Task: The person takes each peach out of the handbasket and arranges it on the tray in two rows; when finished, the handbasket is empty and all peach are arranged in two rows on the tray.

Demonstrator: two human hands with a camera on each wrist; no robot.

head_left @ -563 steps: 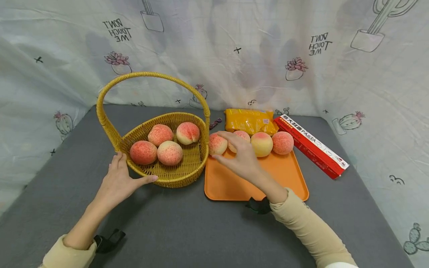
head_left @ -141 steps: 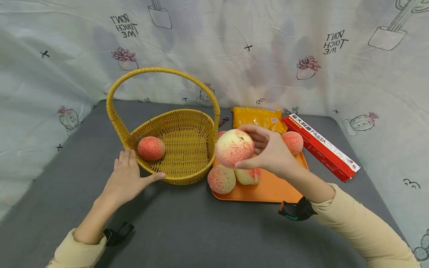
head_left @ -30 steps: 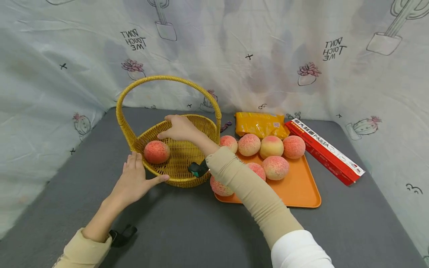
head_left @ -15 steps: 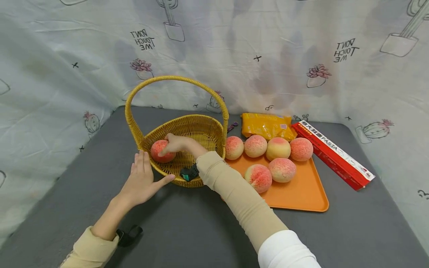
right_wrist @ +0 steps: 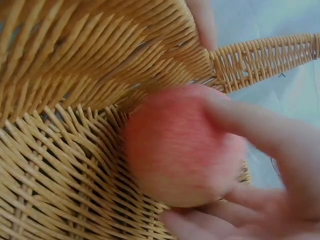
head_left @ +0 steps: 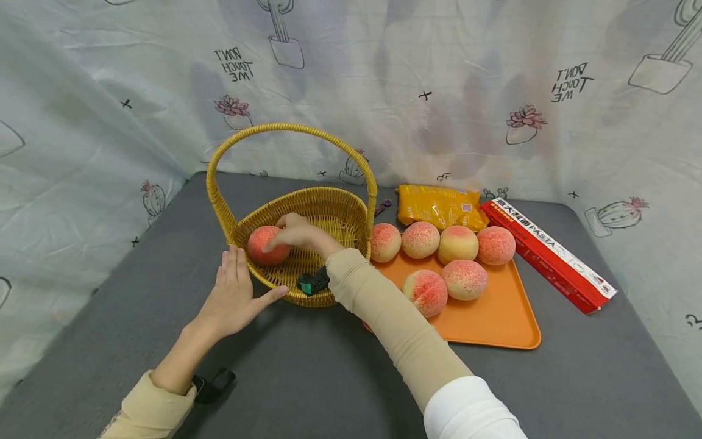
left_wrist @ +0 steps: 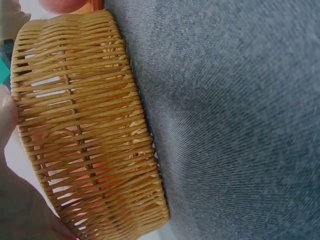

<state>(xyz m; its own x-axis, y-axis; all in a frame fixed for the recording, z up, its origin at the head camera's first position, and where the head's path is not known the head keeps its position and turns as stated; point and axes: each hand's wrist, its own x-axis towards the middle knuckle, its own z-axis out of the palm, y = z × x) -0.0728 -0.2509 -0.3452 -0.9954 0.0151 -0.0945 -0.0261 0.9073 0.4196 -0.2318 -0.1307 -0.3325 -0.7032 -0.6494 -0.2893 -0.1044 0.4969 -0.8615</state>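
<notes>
Inside the yellow woven basket (head_left: 340, 213) sits one red peach (head_left: 262, 245), at its left end. My right hand (head_left: 300, 234) reaches in over the basket's front rim and grips this peach. The right wrist view shows the thumb on one side of the peach (right_wrist: 170, 145) and fingers (right_wrist: 250, 197) around the other. My left hand (head_left: 233, 302) rests against the basket's front left rim, fingers straight and thumb stretched along the edge. Several peaches lie on the orange tray (head_left: 493, 317) to the right, one row at the back and others in front.
An orange-yellow packet (head_left: 439, 206) lies behind the tray. A red pasta box (head_left: 548, 256) lies slanted along the tray's right side. The basket's tall handle (head_left: 290, 127) arches above my right hand. A small purple wrapped item (head_left: 382, 207) is behind the basket.
The basket held several peaches 18.8 s ago and one 4.7 s ago; the tray has gained a front group. In the last second my right hand came down onto the red peach and took hold.
</notes>
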